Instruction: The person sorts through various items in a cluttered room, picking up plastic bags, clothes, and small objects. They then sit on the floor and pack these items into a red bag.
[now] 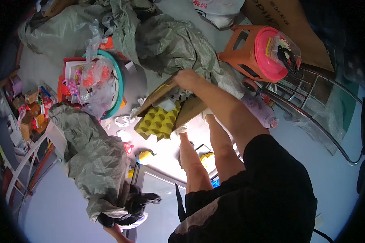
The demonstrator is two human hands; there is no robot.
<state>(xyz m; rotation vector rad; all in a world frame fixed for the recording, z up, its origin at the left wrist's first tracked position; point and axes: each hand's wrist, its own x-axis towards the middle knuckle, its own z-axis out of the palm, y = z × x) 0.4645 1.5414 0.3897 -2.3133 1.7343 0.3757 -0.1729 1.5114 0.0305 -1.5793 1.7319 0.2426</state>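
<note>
My right hand (187, 79) grips the upper edge of an open cardboard box (191, 111), which stands tilted on the floor by my feet. A yellow egg tray (158, 123) sticks out of the box, with a piece of whitish plastic (164, 104) behind it. At the lower left, my left hand (114, 232) is closed at a black plastic bag (137, 200), its fingers mostly hidden. A long grey woven sack (94, 161) runs up from beside that hand. Another grey woven sheet (170, 42) lies crumpled beyond the box.
A teal-rimmed tub (120, 88) holds plastic bags and packets. Right of the box are an orange stool (246, 51) with a pink top, a lilac bottle (261, 112) and a metal trolley frame (310, 114). Crowded shelves (33, 112) stand left. Small items litter the floor.
</note>
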